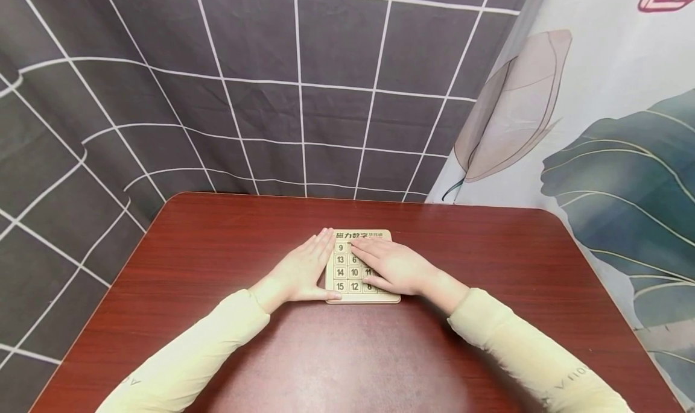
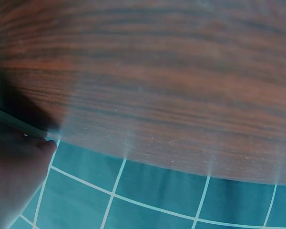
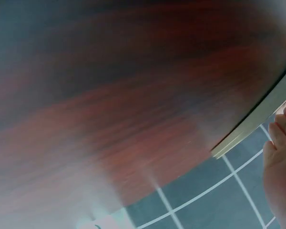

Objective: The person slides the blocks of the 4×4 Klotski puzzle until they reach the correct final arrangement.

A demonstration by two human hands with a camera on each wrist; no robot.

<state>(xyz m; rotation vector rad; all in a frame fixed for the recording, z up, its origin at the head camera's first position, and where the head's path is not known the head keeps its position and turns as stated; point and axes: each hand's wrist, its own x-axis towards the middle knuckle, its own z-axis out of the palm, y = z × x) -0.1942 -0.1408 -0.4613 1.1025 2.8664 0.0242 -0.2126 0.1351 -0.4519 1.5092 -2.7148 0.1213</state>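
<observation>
A cream number slide puzzle [image 1: 364,300] lies flat on the table, its lettering along the far edge. Tiles such as 9, 13, 14 and 15 show down its left column. Along the left side of the puzzle rests my left hand [image 1: 306,271], fingers extended and thumb over the near left corner. My right hand [image 1: 399,267] lies across the tiles on the right with its fingers straight, hiding several of them. In the right wrist view, the puzzle's side edge [image 3: 257,121] shows beside the right hand [image 3: 281,164]. Only part of the left hand [image 2: 19,171] appears in the left wrist view.
The reddish-brown wooden table [image 1: 217,244] has rounded far corners. Behind it hangs a dark grey curtain [image 1: 336,45] with white grid lines. A white curtain with leaf prints [image 1: 624,178] hangs at the right.
</observation>
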